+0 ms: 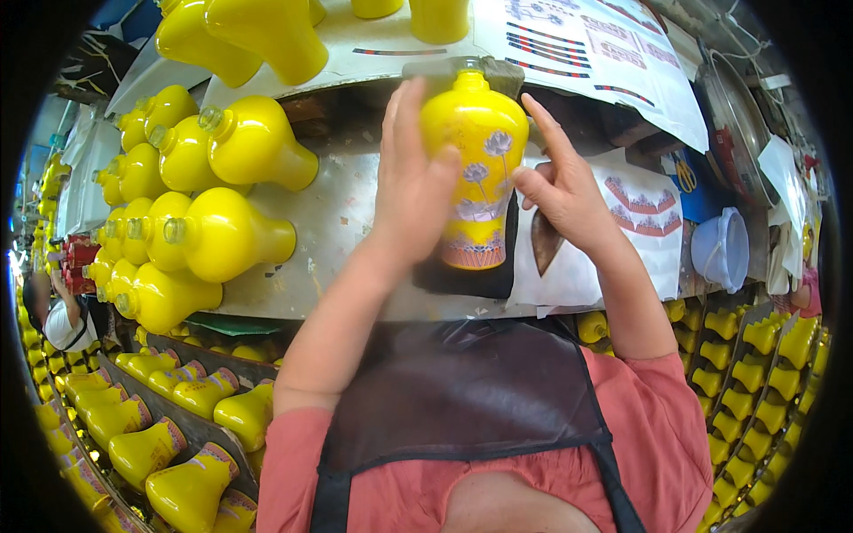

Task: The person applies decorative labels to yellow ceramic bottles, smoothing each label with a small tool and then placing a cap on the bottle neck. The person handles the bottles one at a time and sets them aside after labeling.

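Before me is a glossy yellow bottle (476,120) with a clear neck and purple lotus decals. A patterned band rings its foot, which is towards me over a black pad (496,283). My left hand (413,173), blurred, is flat along the bottle's left side with its thumb over the front; firm contact cannot be made out. Close to the right side, my right hand (560,180) has its index finger extended and its thumb near the bottle. Its other fingers are curled around a dark brown pointed scraper-like piece (548,245), whose tip points towards me.
Plain yellow bottles (230,233) lie stacked left on the metal table (346,220). Decal sheets (643,230) lie at right, near scissors (684,174) and a pale blue bucket (720,250). Racks of bottles (193,483) flank me. Another person (66,316) is far left.
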Demonstrator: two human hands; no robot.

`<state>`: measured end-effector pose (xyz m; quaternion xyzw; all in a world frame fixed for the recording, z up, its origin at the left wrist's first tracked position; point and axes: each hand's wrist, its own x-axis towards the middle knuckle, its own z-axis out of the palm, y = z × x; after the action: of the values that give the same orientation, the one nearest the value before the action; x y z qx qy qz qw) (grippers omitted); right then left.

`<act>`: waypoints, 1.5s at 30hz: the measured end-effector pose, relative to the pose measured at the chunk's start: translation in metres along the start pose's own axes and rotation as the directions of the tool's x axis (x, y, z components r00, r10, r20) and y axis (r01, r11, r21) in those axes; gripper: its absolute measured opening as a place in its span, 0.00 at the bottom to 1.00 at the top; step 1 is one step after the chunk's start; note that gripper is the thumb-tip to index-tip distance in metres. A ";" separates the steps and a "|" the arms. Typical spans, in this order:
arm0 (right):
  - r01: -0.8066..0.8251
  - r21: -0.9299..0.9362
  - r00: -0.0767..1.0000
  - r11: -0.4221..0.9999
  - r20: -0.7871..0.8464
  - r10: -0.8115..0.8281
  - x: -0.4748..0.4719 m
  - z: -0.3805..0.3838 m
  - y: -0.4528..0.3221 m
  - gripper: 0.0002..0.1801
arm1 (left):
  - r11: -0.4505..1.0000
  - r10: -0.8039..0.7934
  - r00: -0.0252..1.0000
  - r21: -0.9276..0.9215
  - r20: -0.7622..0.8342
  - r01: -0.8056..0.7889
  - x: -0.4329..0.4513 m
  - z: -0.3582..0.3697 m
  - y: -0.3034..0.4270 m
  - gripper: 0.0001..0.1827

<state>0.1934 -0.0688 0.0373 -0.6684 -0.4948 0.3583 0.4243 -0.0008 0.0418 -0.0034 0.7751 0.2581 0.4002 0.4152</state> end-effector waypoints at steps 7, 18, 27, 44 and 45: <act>-0.053 0.116 0.996 0.992 0.080 0.044 -0.006 0.003 0.000 0.47 | 0.785 -0.259 0.963 -0.565 0.074 0.254 0.001 0.010 0.001 0.36; 0.014 0.064 1.000 0.998 -0.003 -0.013 -0.010 0.029 0.023 0.62 | 0.860 0.303 0.945 0.394 0.119 -0.326 0.004 -0.006 0.002 0.34; -0.084 0.125 0.996 0.989 0.021 0.082 -0.016 0.019 0.000 0.62 | 0.944 0.236 0.969 0.220 0.066 -0.245 0.002 -0.009 -0.004 0.42; -0.010 0.115 1.000 0.993 -0.020 0.013 -0.015 0.013 -0.001 0.53 | 0.828 -0.188 0.966 -0.501 0.177 0.253 -0.037 0.000 -0.014 0.47; -0.082 0.166 0.996 0.983 -0.024 0.087 -0.012 0.009 -0.003 0.53 | 0.841 -0.197 0.964 -0.473 0.179 0.260 -0.037 -0.002 -0.014 0.48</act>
<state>0.1811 -0.0783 0.0369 -0.6570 -0.4280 0.4051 0.4701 -0.0235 0.0231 -0.0301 0.6303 0.2120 0.3515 0.6590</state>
